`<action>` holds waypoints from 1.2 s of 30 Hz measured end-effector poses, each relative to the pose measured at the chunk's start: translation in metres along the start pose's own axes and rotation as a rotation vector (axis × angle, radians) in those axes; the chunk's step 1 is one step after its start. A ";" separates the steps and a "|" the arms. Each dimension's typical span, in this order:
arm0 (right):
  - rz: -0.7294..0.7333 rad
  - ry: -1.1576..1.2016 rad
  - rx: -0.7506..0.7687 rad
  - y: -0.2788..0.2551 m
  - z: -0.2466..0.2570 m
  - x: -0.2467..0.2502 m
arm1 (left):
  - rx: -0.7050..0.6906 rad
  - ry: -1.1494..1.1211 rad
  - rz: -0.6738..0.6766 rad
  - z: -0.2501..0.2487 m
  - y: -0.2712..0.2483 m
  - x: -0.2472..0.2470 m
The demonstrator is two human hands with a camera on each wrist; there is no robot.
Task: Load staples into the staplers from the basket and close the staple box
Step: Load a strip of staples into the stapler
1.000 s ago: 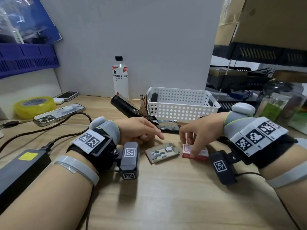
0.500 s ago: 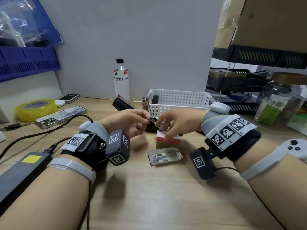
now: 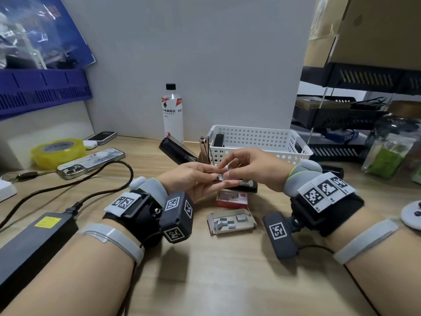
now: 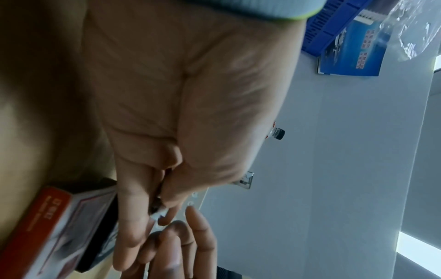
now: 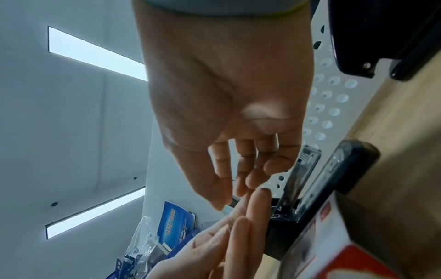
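Both hands meet above the desk, in front of the white basket (image 3: 250, 137). My left hand (image 3: 215, 177) lies palm up and pinches a short silver staple strip (image 3: 220, 177) under its thumb. My right hand (image 3: 225, 173) pinches the same strip from the other side with thumb and forefinger (image 5: 229, 202). The open black stapler (image 3: 175, 149) stands behind them, its base (image 3: 248, 185) under my right hand. The red staple box sleeve (image 3: 232, 199) lies below the hands. Its grey inner tray (image 3: 243, 225) holds several loose strips. A second black stapler (image 3: 218, 140) sits in the basket.
A water bottle (image 3: 173, 115) stands at the back wall. A phone (image 3: 91, 159), a yellow tape roll (image 3: 58, 151) and a power adapter (image 3: 34, 236) with its cable lie at the left. A jar (image 3: 391, 147) and black shelves are at the right.
Both hands have lifted off the desk and come together over the stapler base. The right hand has let go of the red sleeve, which now lies behind the tray.
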State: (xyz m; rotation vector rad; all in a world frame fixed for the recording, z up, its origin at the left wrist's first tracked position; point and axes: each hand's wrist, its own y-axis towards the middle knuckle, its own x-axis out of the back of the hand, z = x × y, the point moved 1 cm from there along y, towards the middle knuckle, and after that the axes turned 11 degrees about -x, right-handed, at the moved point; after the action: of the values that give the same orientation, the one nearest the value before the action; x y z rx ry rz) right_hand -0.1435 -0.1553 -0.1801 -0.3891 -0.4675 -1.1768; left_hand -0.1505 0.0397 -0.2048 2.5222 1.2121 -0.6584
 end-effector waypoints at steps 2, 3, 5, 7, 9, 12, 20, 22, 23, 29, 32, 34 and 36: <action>-0.001 -0.020 -0.016 0.002 -0.003 -0.003 | 0.000 0.008 -0.021 0.002 0.000 -0.002; -0.007 -0.022 -0.018 0.003 -0.004 -0.004 | -0.008 0.013 -0.044 0.003 0.000 -0.003; -0.023 -0.035 -0.018 0.004 -0.005 -0.007 | -0.028 0.007 -0.068 0.004 0.000 -0.004; -0.040 -0.053 -0.026 0.006 -0.006 -0.010 | -0.038 0.006 -0.070 0.005 0.000 -0.006; -0.051 -0.051 -0.030 0.007 -0.006 -0.011 | -0.046 0.017 -0.095 0.005 0.001 -0.005; -0.053 -0.003 -0.025 0.008 -0.008 -0.009 | -0.052 0.027 -0.128 0.004 0.002 -0.002; -0.090 0.044 0.018 0.005 -0.004 -0.001 | -0.039 -0.015 -0.229 0.003 0.004 0.002; -0.027 0.040 0.002 0.004 -0.001 0.002 | -0.035 0.010 -0.259 0.003 0.004 0.002; 0.006 0.058 -0.013 0.003 0.000 0.004 | -0.039 0.022 -0.274 0.003 0.005 0.002; -0.008 0.127 -0.042 0.003 0.000 0.006 | -0.108 0.026 -0.316 0.003 0.008 0.003; -0.178 0.024 -0.019 0.009 -0.004 0.014 | -0.128 -0.006 -0.312 0.002 0.008 0.005; -0.258 -0.041 -0.064 0.011 -0.009 0.021 | -0.128 -0.034 -0.302 0.002 0.007 0.006; -0.290 -0.084 -0.142 0.010 -0.014 0.024 | -0.117 -0.044 -0.314 0.003 0.005 0.007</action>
State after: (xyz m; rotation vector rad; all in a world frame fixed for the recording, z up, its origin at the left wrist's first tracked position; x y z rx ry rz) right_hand -0.1249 -0.1775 -0.1795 -0.5064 -0.5273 -1.4846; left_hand -0.1434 0.0404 -0.2110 2.2324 1.5984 -0.6852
